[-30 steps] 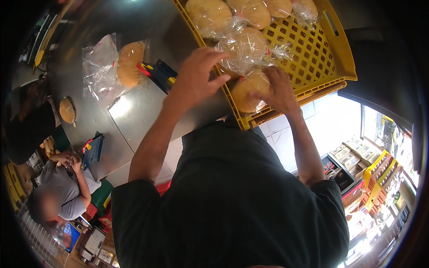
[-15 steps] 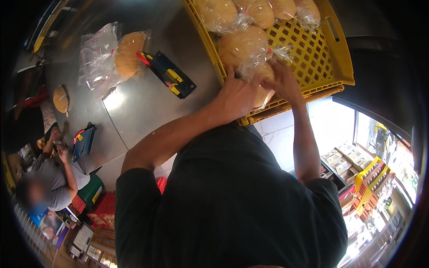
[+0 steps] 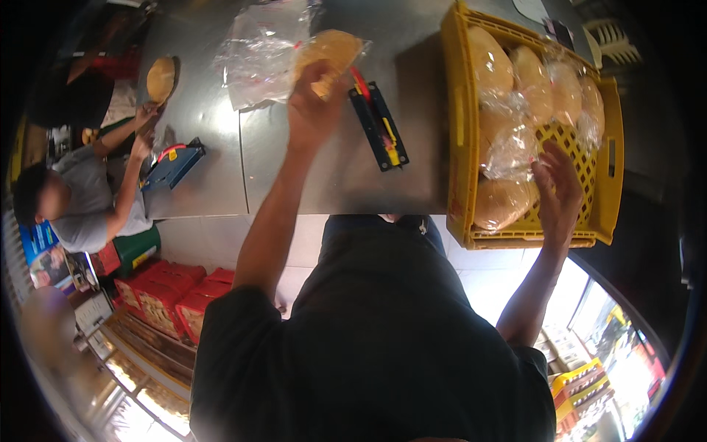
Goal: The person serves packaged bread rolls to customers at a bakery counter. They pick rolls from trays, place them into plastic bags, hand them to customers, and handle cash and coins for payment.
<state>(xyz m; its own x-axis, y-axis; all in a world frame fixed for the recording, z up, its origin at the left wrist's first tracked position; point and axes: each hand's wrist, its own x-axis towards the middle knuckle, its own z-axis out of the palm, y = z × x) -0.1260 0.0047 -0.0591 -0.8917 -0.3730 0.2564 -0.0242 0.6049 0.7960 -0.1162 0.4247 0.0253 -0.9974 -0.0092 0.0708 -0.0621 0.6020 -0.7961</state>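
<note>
My left hand (image 3: 317,110) is over the near edge of a plastic-bagged bread loaf (image 3: 335,50) on the metal table; its fingers are smeared by motion, so their grip is unclear. Beside that loaf lie clear plastic bags (image 3: 265,55) and a dark blue tape sealer (image 3: 379,125) with red and yellow parts. My right hand (image 3: 558,188) hovers inside the yellow crate (image 3: 458,147), fingers apart and holding nothing. Close to it are a bagged loaf (image 3: 504,202) at the crate's near left and the crumpled plastic (image 3: 515,151) of another. More bagged loaves (image 3: 532,81) fill the far side.
At the left, a co-worker (image 3: 88,188) in grey has both hands near a second blue sealer (image 3: 173,163). A loaf (image 3: 160,79) lies farther back on the table (image 3: 294,180). Red crates (image 3: 158,291) stand on the floor behind; stacked yellow crates (image 3: 582,387) are at lower right.
My left hand has left the crate and moved left to the loaf on the table. My right hand has let go of the bagged bread and opened. The view has turned leftward.
</note>
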